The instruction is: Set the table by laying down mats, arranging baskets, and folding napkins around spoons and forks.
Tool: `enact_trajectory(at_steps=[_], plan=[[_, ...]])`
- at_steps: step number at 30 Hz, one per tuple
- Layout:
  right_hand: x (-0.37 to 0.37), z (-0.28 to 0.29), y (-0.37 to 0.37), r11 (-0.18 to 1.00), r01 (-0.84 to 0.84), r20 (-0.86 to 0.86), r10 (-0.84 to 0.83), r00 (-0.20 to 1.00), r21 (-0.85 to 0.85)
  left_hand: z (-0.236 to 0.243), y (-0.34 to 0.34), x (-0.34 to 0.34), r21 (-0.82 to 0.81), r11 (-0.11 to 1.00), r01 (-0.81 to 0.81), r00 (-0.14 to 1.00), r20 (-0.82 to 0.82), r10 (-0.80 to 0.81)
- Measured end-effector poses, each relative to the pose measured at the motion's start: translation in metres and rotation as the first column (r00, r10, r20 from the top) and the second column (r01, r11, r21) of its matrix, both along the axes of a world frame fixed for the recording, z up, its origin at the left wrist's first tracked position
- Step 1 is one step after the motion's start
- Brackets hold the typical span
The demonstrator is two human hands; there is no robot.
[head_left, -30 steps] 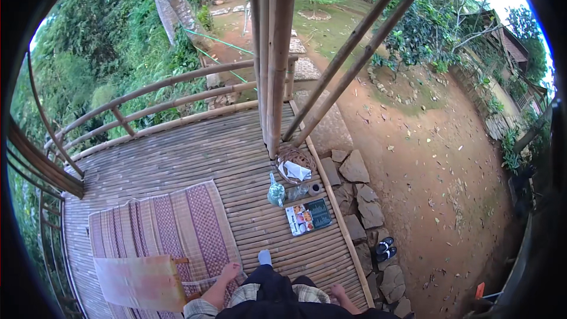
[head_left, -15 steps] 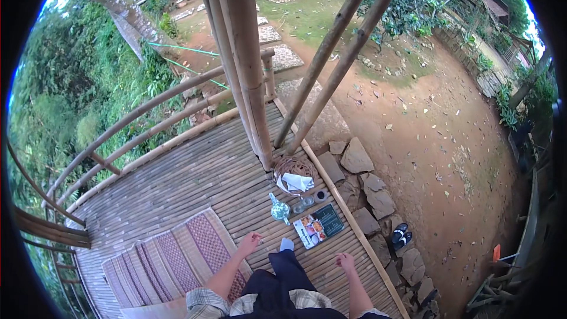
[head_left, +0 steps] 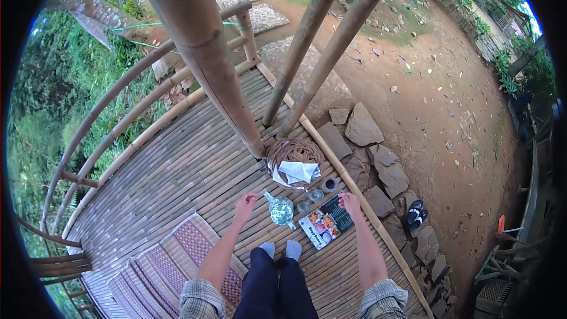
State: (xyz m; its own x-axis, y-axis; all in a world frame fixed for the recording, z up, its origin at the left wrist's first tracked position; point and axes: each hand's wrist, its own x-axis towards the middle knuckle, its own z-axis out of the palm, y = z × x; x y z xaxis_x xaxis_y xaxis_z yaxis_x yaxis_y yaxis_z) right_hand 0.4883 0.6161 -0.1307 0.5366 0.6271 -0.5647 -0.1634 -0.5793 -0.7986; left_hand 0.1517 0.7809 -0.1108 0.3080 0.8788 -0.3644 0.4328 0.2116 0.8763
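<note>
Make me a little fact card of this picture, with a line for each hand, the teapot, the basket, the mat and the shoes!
Left hand: left of the teapot, apart from it; nothing seen in it
Right hand: at the upper right edge of the printed card; touching or not, hard to tell
Teapot: green and white, on the bamboo floor
Basket: brown, with something white in it
Mat: striped, purple and tan
Shoes: dark pair, by the stones

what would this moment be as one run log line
left hand: left of teapot, apart | right hand: at printed card edge, contact unclear | nearby: woven basket, glasses
</note>
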Motion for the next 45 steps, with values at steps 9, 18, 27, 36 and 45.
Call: enact_trajectory(at_steps=[9,18,27,36,45], plan=[[0.027,-0.206,0.09,0.999,0.038,0.522,-0.021,0.852,-0.021,-0.172,0.063,0.064,0.055,0.996,-0.067,0.993,0.098,0.062],[0.036,-0.291,0.123,0.95,0.313,0.239,-0.299,0.924,-0.022,-0.251,0.077,0.079,0.193,0.972,-0.135,0.991,0.04,0.129],[0.037,-0.277,0.119,0.941,0.327,0.143,-0.337,0.931,0.089,-0.26,0.088,0.086,-0.036,0.993,-0.108,0.988,0.111,0.112],[0.056,-0.254,0.089,0.9,0.428,-0.063,-0.424,0.904,0.08,-0.262,0.084,0.1,0.425,0.905,-0.031,0.979,-0.168,0.112],[0.086,-0.208,0.051,0.817,0.563,-0.129,-0.549,0.826,0.127,-0.228,0.085,0.139,0.509,0.853,0.116,0.911,-0.396,0.112]])
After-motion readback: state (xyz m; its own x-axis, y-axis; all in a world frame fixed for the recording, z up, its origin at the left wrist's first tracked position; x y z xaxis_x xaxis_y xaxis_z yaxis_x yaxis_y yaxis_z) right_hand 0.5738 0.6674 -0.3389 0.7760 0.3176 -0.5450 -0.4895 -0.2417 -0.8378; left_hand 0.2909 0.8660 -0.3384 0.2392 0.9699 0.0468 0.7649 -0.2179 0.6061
